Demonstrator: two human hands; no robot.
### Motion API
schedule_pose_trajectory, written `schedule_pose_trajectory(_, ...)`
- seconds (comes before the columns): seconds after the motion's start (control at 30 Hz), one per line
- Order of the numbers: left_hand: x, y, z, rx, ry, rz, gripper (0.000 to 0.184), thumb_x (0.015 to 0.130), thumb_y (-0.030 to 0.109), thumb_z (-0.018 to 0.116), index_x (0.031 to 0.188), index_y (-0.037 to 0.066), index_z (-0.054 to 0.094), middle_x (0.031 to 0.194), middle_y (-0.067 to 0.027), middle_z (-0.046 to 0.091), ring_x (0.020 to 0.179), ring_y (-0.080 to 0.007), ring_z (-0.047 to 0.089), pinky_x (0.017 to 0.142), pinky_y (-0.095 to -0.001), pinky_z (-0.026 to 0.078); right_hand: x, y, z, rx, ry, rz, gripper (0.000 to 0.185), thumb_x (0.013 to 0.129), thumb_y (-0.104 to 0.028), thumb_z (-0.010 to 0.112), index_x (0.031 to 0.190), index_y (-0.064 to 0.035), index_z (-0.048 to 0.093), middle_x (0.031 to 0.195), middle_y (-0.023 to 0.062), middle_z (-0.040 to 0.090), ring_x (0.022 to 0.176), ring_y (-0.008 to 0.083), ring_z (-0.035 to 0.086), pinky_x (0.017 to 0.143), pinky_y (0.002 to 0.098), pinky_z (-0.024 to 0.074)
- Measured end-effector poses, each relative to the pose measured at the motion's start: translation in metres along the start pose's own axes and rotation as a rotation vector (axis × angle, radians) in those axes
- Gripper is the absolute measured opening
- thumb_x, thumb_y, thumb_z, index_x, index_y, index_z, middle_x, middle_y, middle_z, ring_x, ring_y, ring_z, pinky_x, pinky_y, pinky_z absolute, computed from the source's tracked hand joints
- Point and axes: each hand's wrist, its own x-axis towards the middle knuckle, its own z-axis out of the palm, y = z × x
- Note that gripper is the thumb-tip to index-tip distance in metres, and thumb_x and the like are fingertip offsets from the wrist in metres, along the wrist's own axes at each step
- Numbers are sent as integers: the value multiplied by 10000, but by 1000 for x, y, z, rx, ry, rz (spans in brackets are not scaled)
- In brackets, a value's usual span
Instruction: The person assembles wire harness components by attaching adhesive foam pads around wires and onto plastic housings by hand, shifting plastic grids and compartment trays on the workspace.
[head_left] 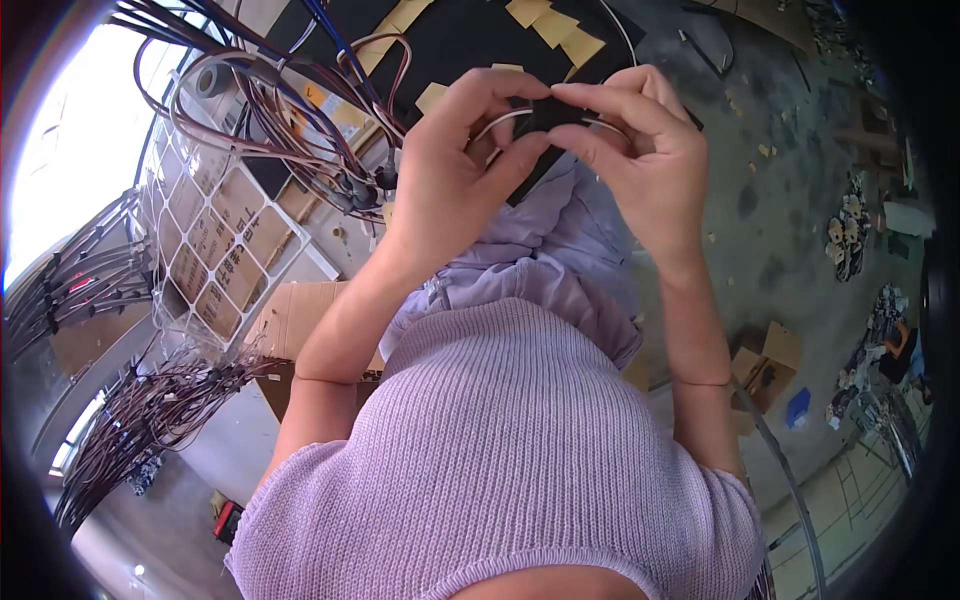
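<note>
My left hand (450, 165) and my right hand (650, 150) are raised in front of my lap, fingertips meeting. Between them, both pinch a small black strip (558, 116), which looks soft and lies around or against a thin white cable (512, 116). Short lengths of the cable show on either side of the strip, inside the curve of my fingers. Whether the strip is folded fully round the cable, I cannot tell. Beyond my hands lies a black board (465, 55) bearing several yellowish paper pieces (555, 28).
Bundles of brown and black cables (285, 110) hang at the upper left, near a white wire grid (215, 235) over cardboard. More cable bundles (150, 410) hang lower left. An open cardboard box (770, 365) and piles of parts (848, 235) lie on the floor at right.
</note>
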Motion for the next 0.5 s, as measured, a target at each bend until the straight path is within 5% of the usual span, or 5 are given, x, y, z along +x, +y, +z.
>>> schedule_pose_trajectory(0.2, 0, 4, -4, 444, 35, 86, 211, 774, -37, 700, 968, 43, 681, 783, -26, 524, 636, -98, 480, 518, -282, 402, 0, -3, 0, -223, -36, -57, 315, 662, -25, 826, 959, -48, 724, 852, 20, 513, 600, 95, 461, 519, 256, 392)
schedule_pose_trajectory(0.3, -1, 14, -6, 606, -84, 88, 212, 837, -18, 628, 1038, 41, 661, 818, -45, 561, 671, -124, 544, 566, -283, 456, -3, -5, 1, -252, -46, -87, 277, 686, -10, 797, 940, -34, 691, 857, 48, 522, 626, 132, 513, 536, 274, 426)
schedule_pose_trajectory(0.4, 11, 7, -29, -570, -91, -483, 313, 895, 105, 584, 1203, 47, 575, 985, -94, 605, 886, -181, 619, 766, -297, 509, -6, -34, -11, -125, -132, -143, 211, 724, -9, 763, 923, -29, 697, 853, 45, 538, 675, 132, 537, 560, 252, 430)
schedule_pose_trajectory(0.43, 9, 13, -27, -928, -187, -333, 476, 931, 240, 545, 1351, 50, 428, 1196, -153, 569, 1143, -260, 568, 986, -354, 448, -9, -48, -15, -61, -183, -168, 184, 739, -11, 752, 916, -29, 706, 850, 39, 544, 693, 126, 540, 569, 238, 426)
schedule_pose_trajectory(0.5, 0, 0, -13, -741, -319, -374, 602, 923, 338, 590, 1405, 58, 365, 1316, -154, 509, 1237, -246, 490, 1032, -357, 398, -19, -77, -9, 58, -385, -232, 242, 755, -63, 753, 996, -59, 731, 861, 44, 571, 759, 162, 575, 629, 262, 474)
